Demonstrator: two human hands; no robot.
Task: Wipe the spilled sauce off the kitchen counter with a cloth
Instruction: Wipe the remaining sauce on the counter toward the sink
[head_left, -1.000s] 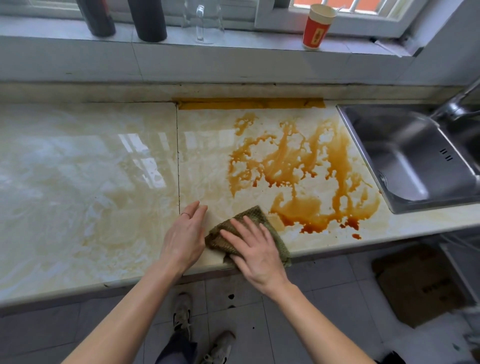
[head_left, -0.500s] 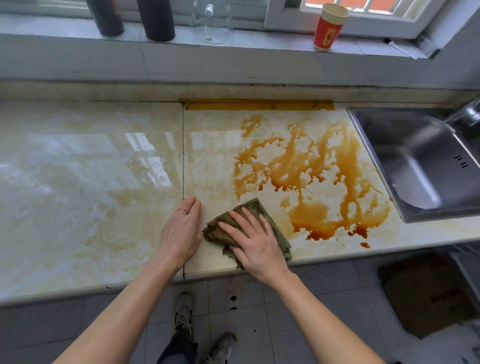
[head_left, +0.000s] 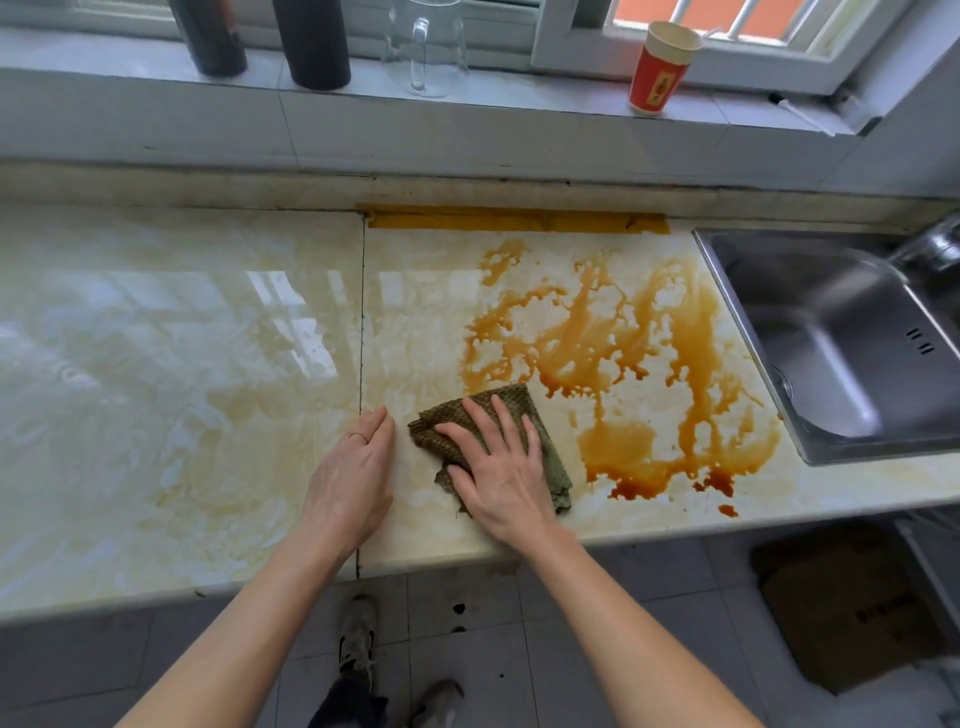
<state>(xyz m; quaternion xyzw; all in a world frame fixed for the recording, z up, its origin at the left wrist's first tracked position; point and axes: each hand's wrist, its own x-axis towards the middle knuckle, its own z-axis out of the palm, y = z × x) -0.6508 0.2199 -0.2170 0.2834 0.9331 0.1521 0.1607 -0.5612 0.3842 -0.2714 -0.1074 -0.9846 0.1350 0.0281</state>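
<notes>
Brown sauce (head_left: 613, 358) is splashed widely over the right part of the pale marble counter (head_left: 156, 364), reaching close to the sink. A crumpled olive-green cloth (head_left: 511, 402) lies on the counter at the spill's lower left edge. My right hand (head_left: 498, 467) presses flat on the cloth with spread, straight fingers. My left hand (head_left: 353, 473) rests flat on the counter just left of the cloth, fingers together, not touching it.
A steel sink (head_left: 841, 343) with a tap sits at the right. On the window ledge stand two dark bottles (head_left: 311, 41), a clear glass mug (head_left: 423, 47) and a red paper cup (head_left: 660, 67). A cardboard piece (head_left: 852, 603) lies on the floor.
My right hand has slid the cloth slightly up and right toward the sauce. My left hand stays beside it on the counter.
</notes>
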